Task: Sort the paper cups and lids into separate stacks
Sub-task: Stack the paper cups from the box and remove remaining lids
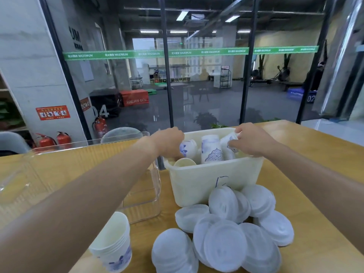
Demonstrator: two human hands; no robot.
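A cream plastic bin (206, 186) stands on the wooden table and holds several white paper cups with blue patterns (211, 149). My left hand (169, 141) reaches into the bin's left side and curls around a blue-patterned cup (188, 147). My right hand (251, 139) grips another cup (229, 140) at the bin's right side. A stack of nested cups (113, 245) stands at the near left. Several white lids (224, 229) lie in a loose overlapping pile in front of the bin.
A clear plastic container (143, 196) sits left of the bin, under my left forearm. The wooden table (315, 154) extends right of the bin. A glass wall rises just beyond the far table edge.
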